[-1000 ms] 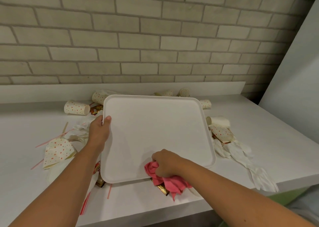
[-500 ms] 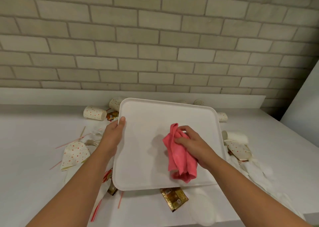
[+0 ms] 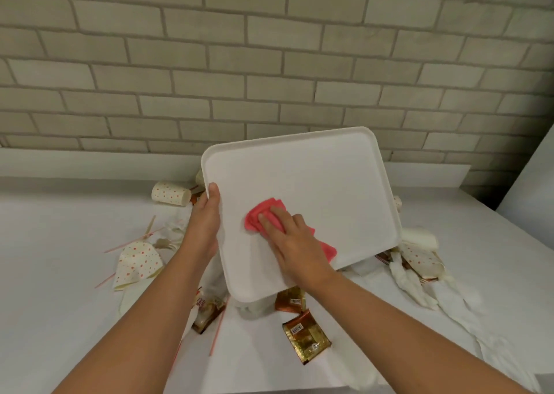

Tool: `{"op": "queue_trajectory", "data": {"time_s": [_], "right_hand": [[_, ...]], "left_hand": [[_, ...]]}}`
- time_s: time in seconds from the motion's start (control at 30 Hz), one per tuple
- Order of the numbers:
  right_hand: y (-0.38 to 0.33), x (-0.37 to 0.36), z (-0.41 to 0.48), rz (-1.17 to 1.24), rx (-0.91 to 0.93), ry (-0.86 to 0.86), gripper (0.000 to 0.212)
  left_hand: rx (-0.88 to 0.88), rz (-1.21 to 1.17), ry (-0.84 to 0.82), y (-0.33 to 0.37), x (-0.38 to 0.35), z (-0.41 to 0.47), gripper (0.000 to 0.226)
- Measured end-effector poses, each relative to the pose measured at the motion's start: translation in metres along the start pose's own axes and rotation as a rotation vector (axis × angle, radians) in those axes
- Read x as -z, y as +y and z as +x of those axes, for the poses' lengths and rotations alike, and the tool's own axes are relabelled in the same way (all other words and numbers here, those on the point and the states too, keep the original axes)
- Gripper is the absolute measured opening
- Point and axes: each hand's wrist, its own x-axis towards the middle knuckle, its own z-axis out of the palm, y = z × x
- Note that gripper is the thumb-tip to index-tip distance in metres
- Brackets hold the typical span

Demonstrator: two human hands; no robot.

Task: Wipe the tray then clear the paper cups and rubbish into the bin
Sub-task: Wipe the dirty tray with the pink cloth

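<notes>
A white rectangular tray (image 3: 323, 177) is lifted and tilted above the counter. My left hand (image 3: 207, 216) grips its left edge, thumb on top of the rim. My right hand (image 3: 287, 237) lies flat on a folded pink cloth (image 3: 263, 210), pressing it against the tray's inner face. Polka-dot paper cups lie around: one on its side (image 3: 171, 194) at the back left, a crushed one (image 3: 136, 263) at the left, another (image 3: 419, 261) at the right. Brown snack wrappers (image 3: 305, 338) lie under the tray's near edge. No bin is in view.
Thin pink straws (image 3: 132, 242) and white crumpled napkins (image 3: 419, 291) litter the white counter (image 3: 60, 273). A brick wall (image 3: 209, 63) rises behind a low white ledge. A white panel (image 3: 533, 177) stands at the right.
The tray has been raised and tilted up toward me. My right hand brought the pink cloth from the tray's near edge onto its middle and now presses it flat.
</notes>
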Motion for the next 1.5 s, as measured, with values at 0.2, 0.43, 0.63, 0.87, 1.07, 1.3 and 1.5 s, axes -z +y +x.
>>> {"op": "queue_trajectory", "data": {"time_s": [0.2,0.43,0.63,0.87,1.07,1.3,1.5], "right_hand": [[0.047,0.024,0.034,0.049,-0.179,0.139,0.047],[-0.005,0.017,0.051,-0.036,0.046,0.224,0.04],[0.001,0.011,0.063,-0.069,0.132,0.25,0.04],[0.01,0.044,0.102,-0.119,0.035,0.306,0.039],[0.024,0.072,0.114,-0.071,-0.104,0.164,0.051],[0.077,0.071,0.102,-0.141,-0.347,0.16,0.053],[0.145,0.083,0.082,-0.093,-0.582,0.171,0.051]], "left_hand": [[0.091,-0.178,-0.031,0.006,0.0,-0.003,0.043],[0.172,-0.445,-0.236,-0.007,-0.023,0.001,0.06],[0.109,-0.342,-0.231,-0.001,-0.037,0.0,0.057],[-0.059,-0.006,-0.184,0.003,-0.052,-0.008,0.048],[-0.05,0.005,-0.128,0.017,-0.06,-0.011,0.039],[-0.085,0.033,-0.093,0.018,-0.062,-0.012,0.029],[-0.13,0.085,-0.095,0.018,-0.064,-0.014,0.026]]}}
